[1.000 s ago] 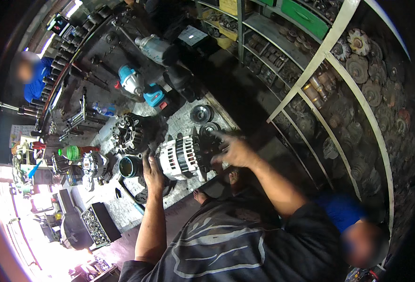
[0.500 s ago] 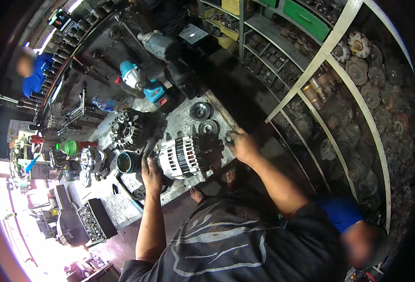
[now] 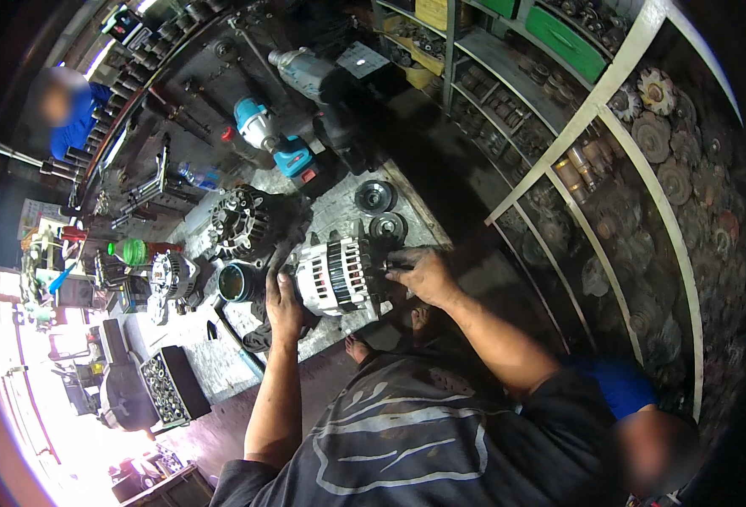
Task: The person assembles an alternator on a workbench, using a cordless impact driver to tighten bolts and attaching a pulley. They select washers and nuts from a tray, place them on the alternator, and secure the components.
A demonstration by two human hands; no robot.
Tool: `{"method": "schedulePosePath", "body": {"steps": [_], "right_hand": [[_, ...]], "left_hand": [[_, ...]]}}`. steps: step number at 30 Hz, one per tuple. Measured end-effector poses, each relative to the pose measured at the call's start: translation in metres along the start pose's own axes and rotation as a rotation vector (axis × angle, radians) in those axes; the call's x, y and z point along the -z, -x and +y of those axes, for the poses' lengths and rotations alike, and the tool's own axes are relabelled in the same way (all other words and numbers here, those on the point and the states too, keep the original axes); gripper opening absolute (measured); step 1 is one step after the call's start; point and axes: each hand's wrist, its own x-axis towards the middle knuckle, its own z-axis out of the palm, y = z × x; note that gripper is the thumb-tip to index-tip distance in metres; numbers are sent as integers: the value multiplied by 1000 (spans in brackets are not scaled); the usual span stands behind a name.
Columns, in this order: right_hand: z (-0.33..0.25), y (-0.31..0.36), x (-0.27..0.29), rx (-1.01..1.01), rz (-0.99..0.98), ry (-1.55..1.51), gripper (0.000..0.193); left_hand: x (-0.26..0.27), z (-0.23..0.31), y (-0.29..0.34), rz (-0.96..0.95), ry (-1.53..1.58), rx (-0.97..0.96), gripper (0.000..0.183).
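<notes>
A silver alternator (image 3: 334, 275) with slotted vents and a dark middle band lies on its side on the metal-topped workbench (image 3: 423, 221). Against its left end rests my left hand (image 3: 283, 311), fingers reaching up along the housing and gripping it. My right hand (image 3: 424, 277) is at the opposite, dark end, its fingertips pinched together over something small that I cannot make out. Beyond that end, two dark round pulleys lie flat, one farther (image 3: 375, 197) and one nearer (image 3: 388, 226). A dark-finned alternator part (image 3: 238, 221) sits to the far left of my left hand.
A teal impact wrench (image 3: 273, 139) and a larger grey one (image 3: 309, 76) lie at the back. Left are an open round housing (image 3: 234, 282), another alternator (image 3: 172, 277), a green bottle (image 3: 133, 251) and a box of small parts (image 3: 170, 387). Shelves (image 3: 508, 84) stand right; two people are nearby.
My right hand has moved left from the bench edge to the alternator's end, fingertips closed there. My left hand stays on the housing. The whole view has shifted slightly.
</notes>
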Motion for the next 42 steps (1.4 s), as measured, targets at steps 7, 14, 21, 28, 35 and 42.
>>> {"method": "schedulePosePath", "body": {"steps": [7,14,21,28,35,42], "right_hand": [[1,-8,2,165,2,164,49],[15,-9,-6,106,-1,158,61],[11,-5,-8,279,56,287,59],[16,-5,-3,347,38,233,45],[9,3,-3,396,122,295,36],[13,-3,-8,240,62,93,43]], "left_hand": [[0,2,3,-6,-2,12,59],[-2,3,4,13,45,25,55],[0,9,4,21,48,13,58],[-2,6,0,11,-1,56,57],[-3,15,3,36,-15,26,54],[-2,16,5,48,-46,10,51]]}}
